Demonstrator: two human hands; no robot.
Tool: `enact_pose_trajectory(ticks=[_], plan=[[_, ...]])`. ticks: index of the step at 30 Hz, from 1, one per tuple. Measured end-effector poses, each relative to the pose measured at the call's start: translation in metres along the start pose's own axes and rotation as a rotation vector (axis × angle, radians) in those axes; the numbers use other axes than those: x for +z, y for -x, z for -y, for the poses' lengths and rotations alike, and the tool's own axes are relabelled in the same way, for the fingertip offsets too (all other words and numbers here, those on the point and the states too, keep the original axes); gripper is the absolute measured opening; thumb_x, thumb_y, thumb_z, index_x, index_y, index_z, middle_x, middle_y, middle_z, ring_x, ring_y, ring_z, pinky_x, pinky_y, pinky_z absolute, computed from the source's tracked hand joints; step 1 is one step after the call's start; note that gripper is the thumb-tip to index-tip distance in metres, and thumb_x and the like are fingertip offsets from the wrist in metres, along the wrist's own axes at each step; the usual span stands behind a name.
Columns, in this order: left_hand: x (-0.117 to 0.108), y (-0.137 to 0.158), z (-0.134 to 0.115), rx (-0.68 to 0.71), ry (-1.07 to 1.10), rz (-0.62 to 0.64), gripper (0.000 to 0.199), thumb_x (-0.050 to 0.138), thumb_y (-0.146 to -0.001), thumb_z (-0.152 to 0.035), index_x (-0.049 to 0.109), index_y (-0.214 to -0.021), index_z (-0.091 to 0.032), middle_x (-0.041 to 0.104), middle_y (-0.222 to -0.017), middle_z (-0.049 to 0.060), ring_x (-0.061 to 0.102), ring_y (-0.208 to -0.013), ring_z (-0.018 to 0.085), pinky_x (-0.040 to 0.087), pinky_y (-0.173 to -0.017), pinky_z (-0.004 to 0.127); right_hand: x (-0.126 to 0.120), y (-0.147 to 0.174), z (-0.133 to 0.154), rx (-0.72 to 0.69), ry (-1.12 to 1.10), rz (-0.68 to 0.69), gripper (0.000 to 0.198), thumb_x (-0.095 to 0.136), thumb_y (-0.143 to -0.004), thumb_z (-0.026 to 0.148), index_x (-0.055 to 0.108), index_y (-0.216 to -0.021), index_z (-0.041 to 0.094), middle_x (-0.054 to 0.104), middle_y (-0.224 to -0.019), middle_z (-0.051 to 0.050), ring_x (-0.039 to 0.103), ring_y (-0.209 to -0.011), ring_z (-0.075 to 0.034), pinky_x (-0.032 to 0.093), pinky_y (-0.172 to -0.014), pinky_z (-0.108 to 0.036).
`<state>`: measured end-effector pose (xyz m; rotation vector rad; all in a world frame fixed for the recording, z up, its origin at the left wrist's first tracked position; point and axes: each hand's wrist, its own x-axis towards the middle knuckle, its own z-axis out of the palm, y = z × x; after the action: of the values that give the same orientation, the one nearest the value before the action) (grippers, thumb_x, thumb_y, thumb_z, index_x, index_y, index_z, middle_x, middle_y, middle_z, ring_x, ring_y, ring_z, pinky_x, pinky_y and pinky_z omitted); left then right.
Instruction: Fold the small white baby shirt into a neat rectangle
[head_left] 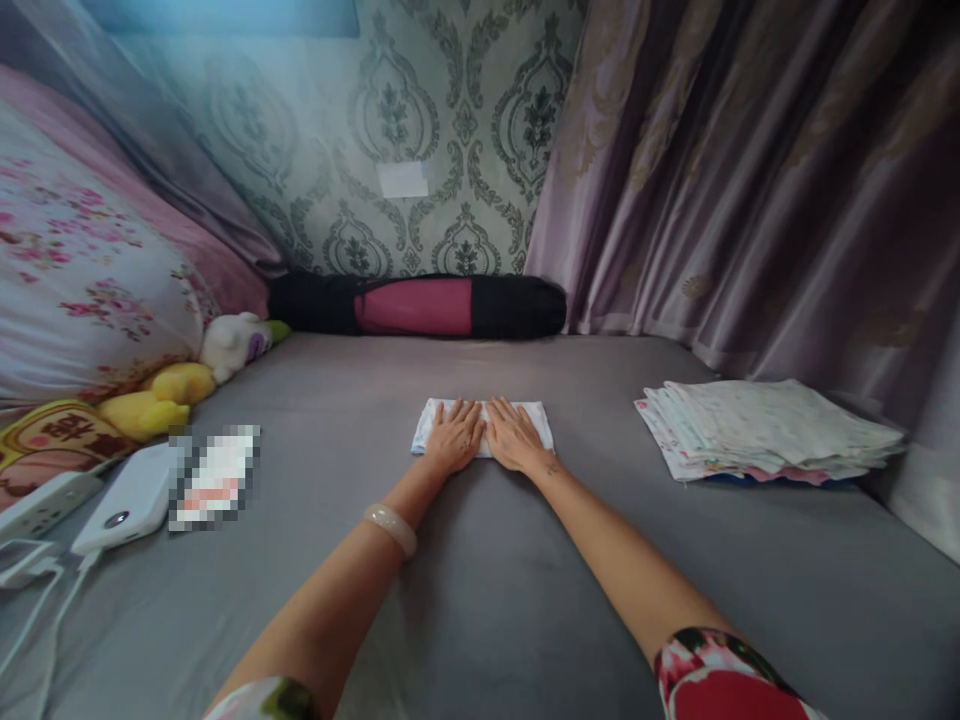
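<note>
A small white folded cloth lies flat on the grey bed sheet, near the middle of the view. My left hand rests palm down on its left half, fingers stretched out. On the right half lies my right hand, also flat with its fingers extended. The two hands are side by side, thumbs close together, and cover much of the cloth. A pale bangle circles my left forearm.
Folded cloths are stacked at the right. On the left are a white power bank with a cable, a power strip, a blurred-out flat item and plush toys. A black and pink roll-shaped bag lies along the wall.
</note>
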<state>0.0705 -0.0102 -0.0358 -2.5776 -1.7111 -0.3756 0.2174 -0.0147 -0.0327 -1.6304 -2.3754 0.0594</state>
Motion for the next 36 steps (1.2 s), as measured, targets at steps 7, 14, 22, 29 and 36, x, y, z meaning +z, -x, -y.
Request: enact_pose_trajectory(ticks=[7,14,22,29,36], plan=[[0.004,0.002,0.0,-0.016,-0.014,0.068,0.053,0.02,-0.1,-0.037,0.034,-0.145,-0.016,0.037,-0.151,0.008,0.03,-0.141,0.026,0.022,-0.114,0.052,0.009,0.003,-0.002,0.017,0.002,-0.004,0.051,0.028,-0.097,0.026,0.035,-0.145,0.01,0.036,-0.149,-0.01,0.028,-0.138,-0.023,0.017,-0.115,-0.043],[0.006,0.002,-0.001,-0.032,-0.004,0.034,0.052,0.022,-0.1,-0.038,0.037,-0.144,-0.016,0.039,-0.15,0.008,0.032,-0.14,0.025,0.024,-0.114,0.051,0.008,0.004,-0.002,0.016,-0.007,-0.007,0.051,0.027,-0.097,0.025,0.036,-0.145,0.01,0.036,-0.149,-0.009,0.027,-0.139,-0.022,0.016,-0.115,-0.042],[0.003,0.007,-0.002,-0.06,-0.024,-0.196,0.053,0.017,-0.1,-0.036,0.048,-0.136,-0.014,0.052,-0.14,0.009,0.037,-0.137,0.024,0.015,-0.116,0.051,-0.004,0.009,0.002,0.1,0.021,-0.084,0.052,0.025,-0.098,0.029,0.035,-0.145,0.009,0.033,-0.15,-0.011,0.023,-0.14,-0.022,0.01,-0.116,-0.044],[0.013,0.004,0.002,-0.113,-0.058,-0.052,0.057,0.018,-0.099,-0.044,0.043,-0.14,-0.014,0.045,-0.146,0.012,0.035,-0.138,0.028,0.02,-0.114,0.055,-0.003,0.01,0.0,0.152,0.018,0.033,0.052,0.024,-0.099,0.032,0.036,-0.145,0.009,0.034,-0.15,-0.011,0.023,-0.14,-0.024,0.013,-0.115,-0.046],[0.007,0.003,0.002,-0.116,-0.06,0.007,0.057,0.018,-0.099,-0.044,0.041,-0.141,-0.015,0.042,-0.148,0.012,0.033,-0.139,0.028,0.02,-0.114,0.054,-0.004,0.009,0.001,0.153,0.016,0.053,0.052,0.024,-0.099,0.032,0.035,-0.145,0.008,0.032,-0.151,-0.011,0.023,-0.14,-0.024,0.014,-0.115,-0.046]])
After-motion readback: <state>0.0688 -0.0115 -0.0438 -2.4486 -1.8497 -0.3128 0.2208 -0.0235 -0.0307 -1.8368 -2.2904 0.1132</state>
